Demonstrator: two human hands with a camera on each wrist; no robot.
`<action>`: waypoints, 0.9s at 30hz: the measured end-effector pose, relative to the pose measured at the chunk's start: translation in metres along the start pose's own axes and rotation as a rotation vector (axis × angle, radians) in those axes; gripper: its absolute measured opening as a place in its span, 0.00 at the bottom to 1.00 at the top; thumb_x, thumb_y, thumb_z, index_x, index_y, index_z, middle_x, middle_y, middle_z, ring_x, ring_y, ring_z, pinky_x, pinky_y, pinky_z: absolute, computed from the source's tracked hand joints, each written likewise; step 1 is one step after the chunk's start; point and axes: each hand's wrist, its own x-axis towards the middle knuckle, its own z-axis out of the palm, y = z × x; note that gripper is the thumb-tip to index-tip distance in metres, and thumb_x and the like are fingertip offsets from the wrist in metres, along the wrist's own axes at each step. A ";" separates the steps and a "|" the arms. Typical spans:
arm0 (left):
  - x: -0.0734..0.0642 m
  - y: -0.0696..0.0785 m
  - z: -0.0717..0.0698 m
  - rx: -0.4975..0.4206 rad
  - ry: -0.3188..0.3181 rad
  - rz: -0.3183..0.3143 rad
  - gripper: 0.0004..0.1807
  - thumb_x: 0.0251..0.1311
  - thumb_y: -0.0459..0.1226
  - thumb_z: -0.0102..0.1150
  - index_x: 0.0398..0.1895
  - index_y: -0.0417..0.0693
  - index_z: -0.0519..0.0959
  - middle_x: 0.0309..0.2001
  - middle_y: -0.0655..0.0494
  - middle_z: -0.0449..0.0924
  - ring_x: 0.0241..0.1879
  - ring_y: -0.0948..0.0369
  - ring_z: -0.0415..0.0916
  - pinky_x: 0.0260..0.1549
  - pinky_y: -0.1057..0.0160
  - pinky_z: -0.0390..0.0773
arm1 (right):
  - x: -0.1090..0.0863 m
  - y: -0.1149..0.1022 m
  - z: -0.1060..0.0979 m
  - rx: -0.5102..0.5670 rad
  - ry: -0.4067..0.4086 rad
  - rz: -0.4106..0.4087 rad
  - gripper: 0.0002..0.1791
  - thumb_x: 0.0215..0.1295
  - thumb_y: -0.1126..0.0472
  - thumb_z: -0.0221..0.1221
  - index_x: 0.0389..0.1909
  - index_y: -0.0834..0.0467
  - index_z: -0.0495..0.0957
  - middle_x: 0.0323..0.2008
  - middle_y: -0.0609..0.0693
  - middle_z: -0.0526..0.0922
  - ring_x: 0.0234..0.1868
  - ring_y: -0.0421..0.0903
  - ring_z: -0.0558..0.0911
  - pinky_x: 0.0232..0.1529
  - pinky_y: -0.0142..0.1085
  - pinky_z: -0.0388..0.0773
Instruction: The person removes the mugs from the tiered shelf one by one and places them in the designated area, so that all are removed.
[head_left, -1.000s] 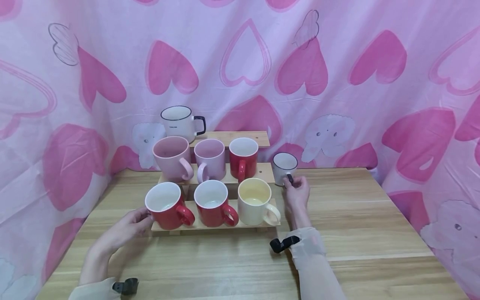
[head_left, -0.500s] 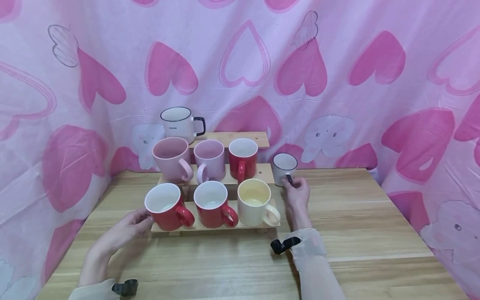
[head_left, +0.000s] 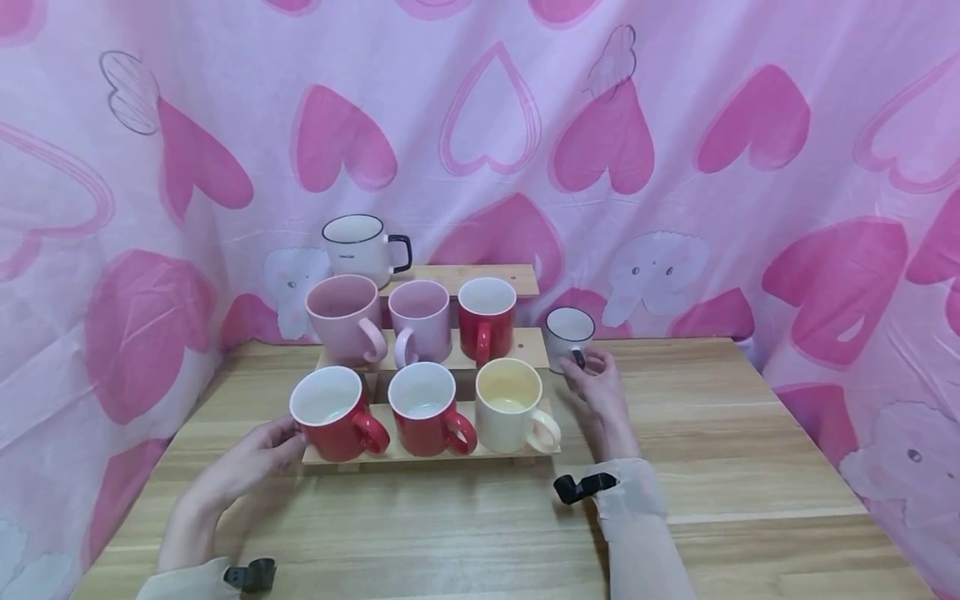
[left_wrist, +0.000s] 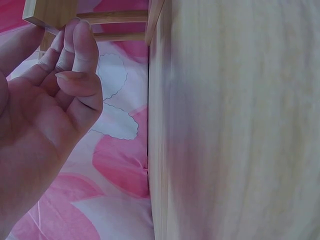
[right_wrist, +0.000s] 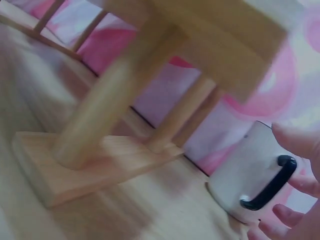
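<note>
A white mug (head_left: 568, 337) with a dark rim and black handle stands upright on the table at the right end of a three-tier wooden rack (head_left: 465, 446). Beside its handle is my right hand (head_left: 600, 387), thumb and fingers spread apart; the right wrist view shows the handle (right_wrist: 274, 185) without fingers curled round it. My left hand (head_left: 258, 454) holds the left end of the rack's lowest shelf, close to a red mug (head_left: 330, 429). From the left wrist, thumb and fingertips meet the wooden shelf end (left_wrist: 52, 12).
Along the lowest shelf, another red mug (head_left: 423, 421) and a cream mug (head_left: 506, 412) follow. Two pink mugs (head_left: 345, 321) and a red mug (head_left: 487, 325) fill the middle tier. A larger white mug (head_left: 356, 250) stands on the top tier. A pink curtain (head_left: 675, 150) hangs behind.
My right hand has loosened from the white mug's handle, and its wrist has shifted a little right. The left hand and the mugs have stayed in place.
</note>
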 end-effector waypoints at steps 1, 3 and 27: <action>0.000 0.000 0.000 -0.005 0.001 -0.004 0.14 0.75 0.35 0.46 0.50 0.30 0.70 0.32 0.50 0.69 0.30 0.58 0.69 0.27 0.60 0.72 | 0.000 -0.001 -0.003 0.000 -0.013 0.002 0.41 0.63 0.52 0.67 0.69 0.62 0.57 0.63 0.65 0.64 0.61 0.57 0.69 0.53 0.47 0.72; 0.000 0.000 0.000 -0.009 0.000 -0.010 0.13 0.75 0.36 0.46 0.50 0.31 0.70 0.31 0.50 0.69 0.30 0.57 0.69 0.27 0.59 0.72 | 0.001 -0.004 -0.010 0.017 -0.030 0.017 0.44 0.62 0.49 0.67 0.72 0.60 0.54 0.66 0.65 0.60 0.63 0.57 0.66 0.56 0.50 0.69; -0.002 0.000 0.000 0.021 0.001 0.003 0.15 0.75 0.36 0.45 0.53 0.31 0.70 0.36 0.47 0.72 0.33 0.58 0.71 0.31 0.60 0.74 | -0.034 -0.069 -0.051 0.415 0.055 -0.118 0.10 0.76 0.58 0.51 0.47 0.61 0.73 0.37 0.46 0.83 0.40 0.45 0.82 0.41 0.34 0.77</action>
